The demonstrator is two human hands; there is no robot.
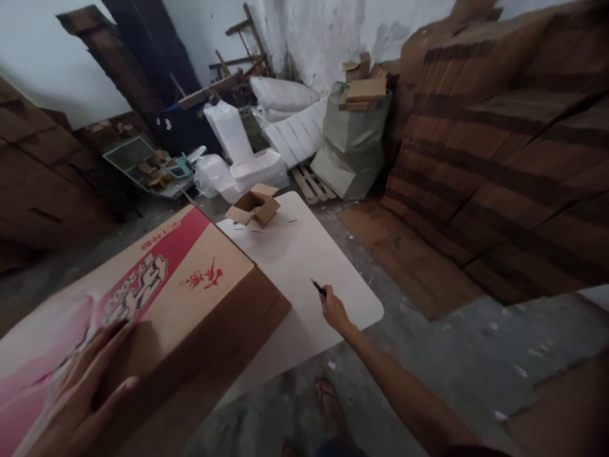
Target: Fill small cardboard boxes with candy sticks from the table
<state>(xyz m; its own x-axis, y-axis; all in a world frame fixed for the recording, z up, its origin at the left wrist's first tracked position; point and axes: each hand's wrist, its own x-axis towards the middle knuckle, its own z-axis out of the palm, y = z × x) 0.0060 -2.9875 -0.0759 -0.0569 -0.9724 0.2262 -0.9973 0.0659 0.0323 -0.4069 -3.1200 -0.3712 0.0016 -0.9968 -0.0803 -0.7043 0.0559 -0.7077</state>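
Observation:
A large printed carton [228, 273] with a red band and red characters lies on the white tabletop [304, 254], reaching past its left side. My left hand [90, 387] rests on the carton's top, fingers stretched out and thumb apart. Over the tabletop, to the right of the carton and apart from it, my right hand [335, 310] is closed round a slim black tool [319, 287]. The tool's thin tip points up and left; whether it is a knife or a pen I cannot tell.
On the table's far end stands a small open carton [257, 206], with several short dark strips nearby. Stacked flattened cardboard [499, 158] fills the right. Behind are a bulging sack [354, 143], a wooden pallet [313, 184] and white wrapped bundles [231, 133]. Cardboard [404, 254] covers the floor.

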